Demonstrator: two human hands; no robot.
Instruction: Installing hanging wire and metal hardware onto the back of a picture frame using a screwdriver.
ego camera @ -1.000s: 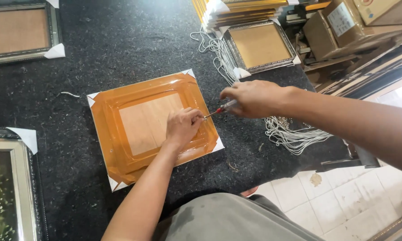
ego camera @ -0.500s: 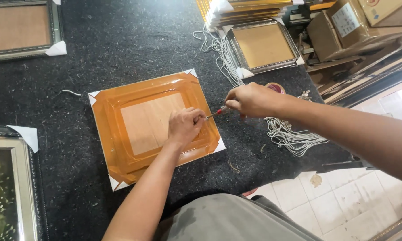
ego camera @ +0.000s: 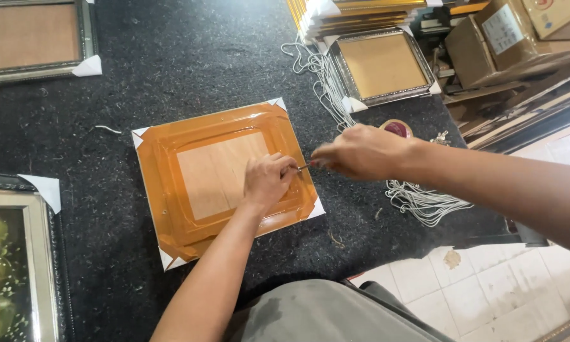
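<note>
The left hand lies palm down with its fingers curled and pressed flat, its bare forearm reaching up from the lower middle of the view. The right hand comes in from the right on a long, bare, nearly level forearm, fist closed in a pinching grip, knuckles up, just beside the left hand's fingertips.

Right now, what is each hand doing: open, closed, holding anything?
Left hand: curled, pressing on the orange taped frame back; holds nothing visible.
Right hand: closed around a screwdriver, tip at the frame's right edge.
</note>
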